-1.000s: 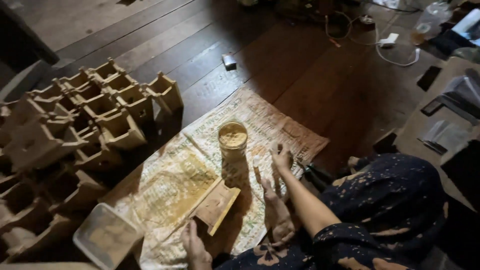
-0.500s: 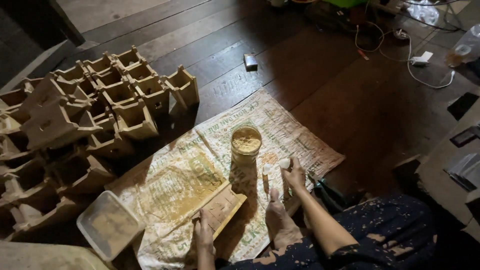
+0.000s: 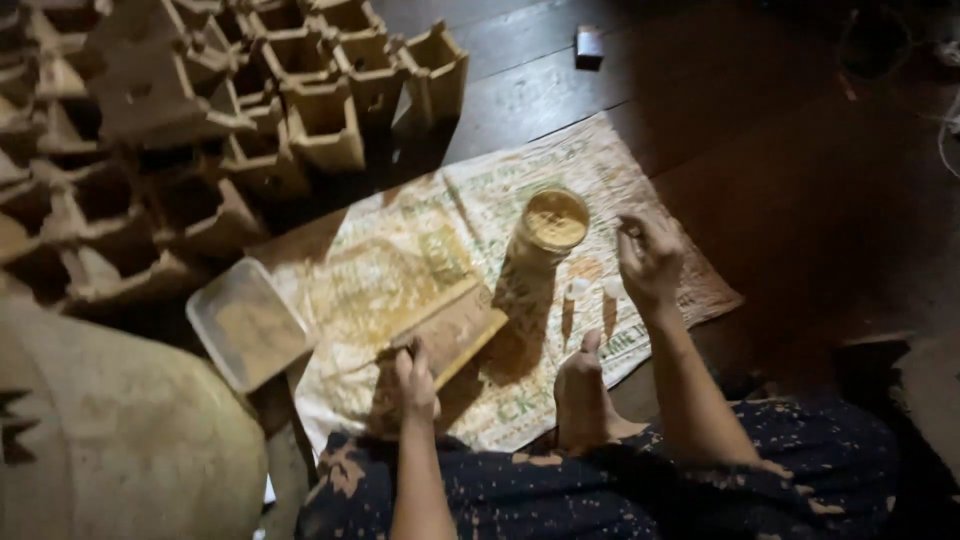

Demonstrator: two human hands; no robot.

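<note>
My left hand (image 3: 415, 378) grips the near corner of a flat wooden board (image 3: 455, 330), fingers curled over its edge and thumb on top, so the board lies slanted on the printed mat (image 3: 400, 270) in front of me. The board runs away from that hand, up and to the right, ending just short of the jar.

My right hand (image 3: 650, 258) is raised above the mat, fingers bent loosely inward with the tips drawn together; whether they pinch anything I cannot tell, because the light is dim and the fingertips blur. Just below and to the left of this hand two small pale bits (image 3: 592, 289) lie on the mat. Further left of it, between my two hands and a little beyond them, stands a round jar (image 3: 548, 228) filled with yellowish paste, upright and open at the top.

My bare foot (image 3: 585, 395) rests on the near edge of the mat, between my forearms, toes pointing toward the jar.

To the left of my left hand a shallow rectangular tray (image 3: 248, 325) sits tilted at the mat's edge. Beyond it, well away from both hands, a heap of open cardboard boxes (image 3: 240, 120) stands stacked on the dark wooden floor (image 3: 800, 180). A small dark block (image 3: 590, 46) lies on the floor far past my right hand.
</note>
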